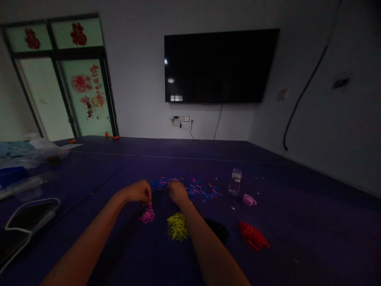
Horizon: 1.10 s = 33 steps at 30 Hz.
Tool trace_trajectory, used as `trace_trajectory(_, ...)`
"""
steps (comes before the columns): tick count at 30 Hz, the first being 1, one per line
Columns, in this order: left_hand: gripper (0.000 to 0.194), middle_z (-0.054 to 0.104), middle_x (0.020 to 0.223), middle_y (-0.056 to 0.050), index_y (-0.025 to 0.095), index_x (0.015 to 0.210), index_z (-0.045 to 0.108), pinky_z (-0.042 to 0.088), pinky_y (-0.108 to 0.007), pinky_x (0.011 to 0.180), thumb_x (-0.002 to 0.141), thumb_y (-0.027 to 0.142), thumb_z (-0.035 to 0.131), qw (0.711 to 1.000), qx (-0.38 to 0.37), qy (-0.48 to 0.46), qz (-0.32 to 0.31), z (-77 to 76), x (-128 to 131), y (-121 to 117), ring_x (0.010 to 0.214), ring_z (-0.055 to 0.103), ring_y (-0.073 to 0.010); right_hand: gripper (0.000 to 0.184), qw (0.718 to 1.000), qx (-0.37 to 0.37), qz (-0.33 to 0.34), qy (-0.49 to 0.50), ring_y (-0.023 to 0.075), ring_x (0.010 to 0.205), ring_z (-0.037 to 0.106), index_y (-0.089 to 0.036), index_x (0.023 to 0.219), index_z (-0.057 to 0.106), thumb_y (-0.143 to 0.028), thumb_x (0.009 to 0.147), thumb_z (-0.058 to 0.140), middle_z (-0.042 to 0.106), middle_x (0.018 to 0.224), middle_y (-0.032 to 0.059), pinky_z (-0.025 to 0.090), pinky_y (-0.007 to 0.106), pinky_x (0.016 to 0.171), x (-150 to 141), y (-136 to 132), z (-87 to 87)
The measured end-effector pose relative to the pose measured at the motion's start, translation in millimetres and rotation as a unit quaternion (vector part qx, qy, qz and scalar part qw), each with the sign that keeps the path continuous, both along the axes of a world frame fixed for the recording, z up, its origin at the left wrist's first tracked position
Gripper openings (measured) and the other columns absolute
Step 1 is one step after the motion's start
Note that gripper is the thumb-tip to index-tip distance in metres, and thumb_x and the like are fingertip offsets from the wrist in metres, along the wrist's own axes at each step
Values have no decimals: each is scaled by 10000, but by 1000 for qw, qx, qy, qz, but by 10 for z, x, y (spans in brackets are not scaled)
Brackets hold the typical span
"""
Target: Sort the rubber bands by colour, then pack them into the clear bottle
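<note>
My left hand [140, 192] is closed, its fingertips pointing down at the top of a small pile of pink rubber bands [147, 215]. Whatever those fingers hold, if anything, is too small to make out. Bent over the left part of a loose scatter of pink and blue rubber bands [193, 191] is my right hand [177, 192], fingers drawn together at the bands; their grip is not clear. Below the right wrist lies a yellow rubber band pile [177, 227]. My right forearm partly covers a black pile [218, 230]. A red pile [253, 236] lies further right.
A clear bottle [235, 182] stands uncapped beside a pink lid [249, 200] on the dark blue surface [125, 246]. Plastic bags [38, 145] and a white-edged dark object [28, 218] lie at left. A television [220, 67] hangs on the wall behind.
</note>
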<state>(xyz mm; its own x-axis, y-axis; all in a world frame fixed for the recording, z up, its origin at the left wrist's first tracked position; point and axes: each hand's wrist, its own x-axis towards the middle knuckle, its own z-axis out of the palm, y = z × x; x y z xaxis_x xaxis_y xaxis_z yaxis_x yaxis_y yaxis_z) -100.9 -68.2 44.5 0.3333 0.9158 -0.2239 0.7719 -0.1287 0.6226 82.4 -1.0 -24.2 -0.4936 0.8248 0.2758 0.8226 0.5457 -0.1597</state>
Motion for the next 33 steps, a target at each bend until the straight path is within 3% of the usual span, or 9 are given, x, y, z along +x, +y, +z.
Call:
trace_trajectory(4,134,636,520,4,169,532,655,432,-226,492,483,163,531,998,-56,33,0,1,54,-51,508,579,-141,352,1000,-2,2,25,190,1052,565,-175,1014,676,-72,762,453,662,1053,106,385,267,904,9,41,-6)
trace_trajectory(9,105,646,546,2,162,561,637,437,-222,495,500,162,552,998,-51,34,-1,-29,33,-63,516,587,-139,348,999,-3,-12,32,186,1056,563,-171,1022,672,-67,775,449,659,1063,99,386,252,900,5,69,-39)
trace_trajectory(13,113,642,552,-5,154,618,639,440,-230,507,598,181,531,997,50,52,-13,-53,19,7,512,584,-144,353,999,-2,-24,42,174,1036,571,-183,1032,666,-67,784,443,655,1072,88,390,241,887,2,60,-37)
trace_trajectory(16,157,684,723,-45,148,730,650,469,-268,672,687,172,501,988,142,53,10,-112,56,109,710,620,-173,337,999,7,-24,46,166,1017,577,-197,1020,668,-92,794,441,665,1043,74,396,237,871,4,33,-15)
trace_trajectory(19,198,680,941,-76,166,848,661,411,-322,880,789,200,475,961,270,51,16,-273,94,208,949,575,-196,283,999,22,-10,29,176,982,588,-201,962,681,-145,795,460,677,989,71,411,255,843,5,-8,8)
trace_trajectory(21,207,668,1000,-75,182,864,666,402,-324,908,828,205,464,937,345,53,-12,-428,94,255,1000,553,-192,247,999,31,-14,12,191,961,593,-185,911,690,-186,801,469,676,969,88,420,273,825,1,-33,17)
trace_trajectory(26,267,661,1030,-48,225,981,653,415,-331,901,849,150,433,924,357,128,-45,-701,36,297,1004,541,-181,244,998,30,-53,-3,229,973,583,-135,895,687,-218,824,469,655,992,146,429,307,813,-9,-54,27)
trace_trajectory(33,350,623,1114,-54,234,1049,637,402,-346,922,825,87,412,918,348,178,-68,-687,48,285,1057,507,-196,243,997,27,-66,-8,226,994,574,-141,914,675,-134,821,450,648,1003,138,431,309,815,-30,-48,35)
